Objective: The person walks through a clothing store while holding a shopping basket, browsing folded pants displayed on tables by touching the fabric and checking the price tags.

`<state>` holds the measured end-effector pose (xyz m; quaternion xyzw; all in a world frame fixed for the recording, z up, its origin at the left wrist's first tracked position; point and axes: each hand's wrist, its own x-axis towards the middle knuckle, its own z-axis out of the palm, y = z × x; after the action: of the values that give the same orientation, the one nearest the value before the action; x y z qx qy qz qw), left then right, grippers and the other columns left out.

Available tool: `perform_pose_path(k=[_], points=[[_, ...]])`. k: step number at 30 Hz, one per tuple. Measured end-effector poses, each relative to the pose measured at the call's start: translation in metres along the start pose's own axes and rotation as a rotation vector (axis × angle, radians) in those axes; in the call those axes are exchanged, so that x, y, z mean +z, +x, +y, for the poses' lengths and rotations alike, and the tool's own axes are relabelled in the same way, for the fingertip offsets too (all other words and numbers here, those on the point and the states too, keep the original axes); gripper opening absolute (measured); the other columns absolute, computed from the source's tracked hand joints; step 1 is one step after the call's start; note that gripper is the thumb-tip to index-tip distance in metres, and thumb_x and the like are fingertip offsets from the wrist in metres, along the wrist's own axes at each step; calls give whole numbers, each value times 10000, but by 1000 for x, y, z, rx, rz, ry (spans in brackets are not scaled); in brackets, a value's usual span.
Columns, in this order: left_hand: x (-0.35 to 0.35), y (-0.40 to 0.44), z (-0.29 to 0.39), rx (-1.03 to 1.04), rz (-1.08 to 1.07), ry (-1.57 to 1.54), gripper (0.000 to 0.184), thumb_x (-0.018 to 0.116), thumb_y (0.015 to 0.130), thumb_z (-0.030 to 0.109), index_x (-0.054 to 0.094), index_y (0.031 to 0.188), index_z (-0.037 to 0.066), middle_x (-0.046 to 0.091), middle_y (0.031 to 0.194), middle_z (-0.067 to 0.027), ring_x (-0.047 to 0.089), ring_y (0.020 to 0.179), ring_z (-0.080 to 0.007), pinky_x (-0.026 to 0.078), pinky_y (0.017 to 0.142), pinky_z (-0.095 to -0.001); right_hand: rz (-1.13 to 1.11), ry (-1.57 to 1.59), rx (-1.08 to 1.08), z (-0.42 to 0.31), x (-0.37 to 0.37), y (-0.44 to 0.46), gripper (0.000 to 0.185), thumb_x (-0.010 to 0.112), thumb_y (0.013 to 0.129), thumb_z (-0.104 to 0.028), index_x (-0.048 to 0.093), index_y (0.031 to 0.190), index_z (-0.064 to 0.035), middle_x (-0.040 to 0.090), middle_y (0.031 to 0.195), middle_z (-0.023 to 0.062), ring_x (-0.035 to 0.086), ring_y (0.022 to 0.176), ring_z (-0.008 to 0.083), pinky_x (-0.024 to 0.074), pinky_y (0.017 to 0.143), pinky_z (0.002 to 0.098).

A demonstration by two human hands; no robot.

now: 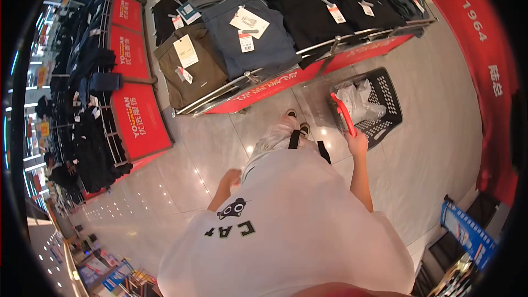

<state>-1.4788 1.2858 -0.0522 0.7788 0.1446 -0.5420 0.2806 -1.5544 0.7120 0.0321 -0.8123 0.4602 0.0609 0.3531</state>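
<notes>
My right hand (358, 141) is closed around the red handle (344, 114) of a black shopping basket (389, 94). Crumpled clear plastic (357, 100) lies inside the basket, which is on or just above the floor to my right; I cannot tell which. My left hand (233, 177) hangs low beside my white shirt, near my left hip. Its fingers are partly hidden and blurred, and nothing held shows in it.
Ahead stands a red-sided display table with a metal rail (253, 77), bearing folded brown trousers (190, 69), blue trousers (247, 33) and several black garments with tags. Clothes racks (104, 99) with red panels line the left. A red banner (467, 27) curves along the right.
</notes>
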Motion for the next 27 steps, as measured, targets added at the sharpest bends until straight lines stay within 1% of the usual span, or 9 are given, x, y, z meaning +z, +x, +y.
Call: perform_pose_path(k=[1,4,9,11,13,15,17,22,27], points=[[11,-30,6,-263,46,-221,253,527,885,244,628,963,25,619,735,-116,599,606,-241,506,552,-403,-16,17,26,2,-1,2,342,658,808,-381,731,969,-89,687,862,226,667,853,416,514,752,488],[17,-55,8,-335,57,-182,284,529,890,273,622,962,15,617,728,-121,599,614,-234,502,553,-379,8,8,-10,11,-6,13,333,670,803,-368,730,965,-84,683,837,226,669,835,409,514,738,477],[5,-3,11,267,53,38,291,528,898,272,626,971,8,634,750,-125,608,620,-232,503,539,-333,-3,61,88,35,-15,45,318,679,796,-347,729,958,-79,681,830,229,670,825,408,513,729,471],[-18,12,68,407,99,137,289,518,907,279,631,977,22,648,761,-122,611,615,-215,504,536,-323,48,5,44,39,-22,52,329,685,795,-349,726,988,-85,683,841,228,673,831,403,513,730,469],[-33,29,134,-37,120,-437,284,525,905,284,629,990,34,652,758,-116,607,596,-195,498,526,-325,51,-33,75,26,-30,58,342,683,802,-346,719,1031,-95,690,857,221,677,844,395,517,736,468],[-50,41,177,99,138,-469,281,527,893,286,623,1000,46,644,739,-104,599,575,-177,495,524,-325,141,-150,61,14,-32,62,361,671,814,-354,710,1075,-106,699,867,208,680,847,387,520,741,466],[-65,45,217,147,128,-435,278,526,885,282,620,999,46,641,738,-102,598,573,-178,493,525,-322,187,-179,23,6,-37,70,384,646,847,-431,700,940,-62,684,757,193,682,772,373,513,704,451],[-71,51,268,225,109,-360,276,526,862,285,614,989,57,634,739,-95,594,575,-186,489,532,-324,72,-156,154,4,-57,77,353,662,810,-413,740,932,-90,702,812,197,694,779,363,524,725,453],[-48,93,249,-60,-50,-153,298,534,857,319,617,1008,76,640,761,-100,601,601,-206,502,566,-368,115,-178,140,11,-74,101,312,647,804,-374,745,946,-114,705,813,191,698,778,352,532,741,446]])
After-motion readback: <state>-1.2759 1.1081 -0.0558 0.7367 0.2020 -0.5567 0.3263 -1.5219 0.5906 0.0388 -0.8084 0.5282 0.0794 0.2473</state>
